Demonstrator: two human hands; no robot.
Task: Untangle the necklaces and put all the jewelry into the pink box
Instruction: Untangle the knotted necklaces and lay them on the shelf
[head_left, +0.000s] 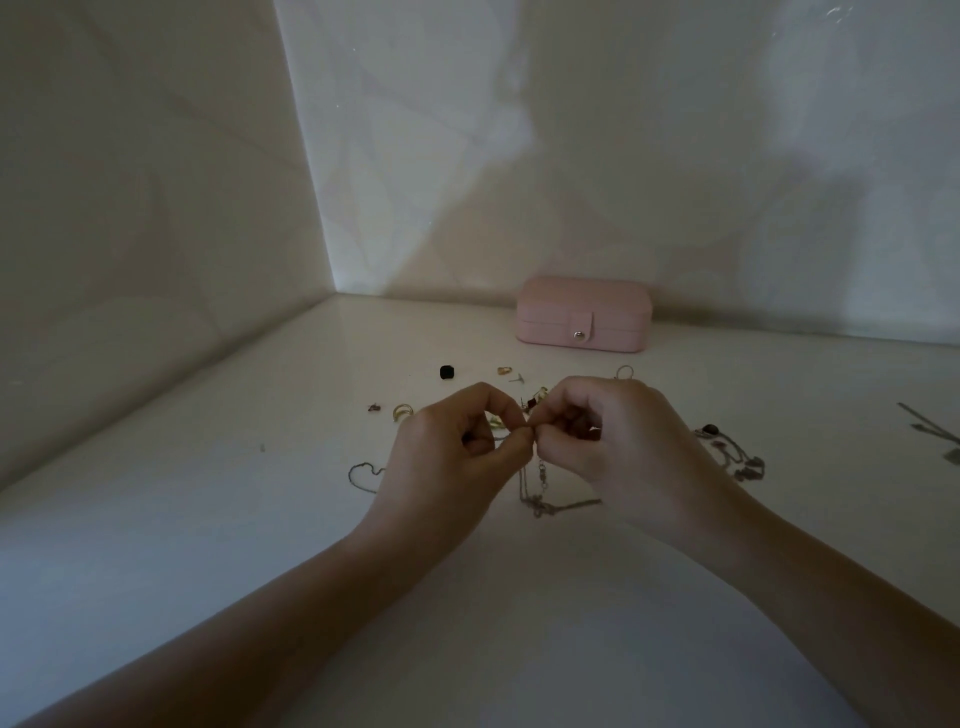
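My left hand (457, 447) and my right hand (613, 441) meet fingertip to fingertip above the white table, both pinching a thin silver necklace chain (535, 493) that hangs down and trails onto the surface. One loop of chain (363, 475) lies left of my left hand. A necklace with dark stones (737, 457) lies to the right of my right hand. The pink box (584, 314) stands closed against the back wall, its snap tab facing me.
Small pieces lie scattered behind my hands: a black bead-like piece (448, 372), a gold ring (402, 411), a small gold earring (504, 370), a stud (517, 379), a hoop (625, 371). A wall corner closes the left side. Thin metal items (935, 431) lie far right.
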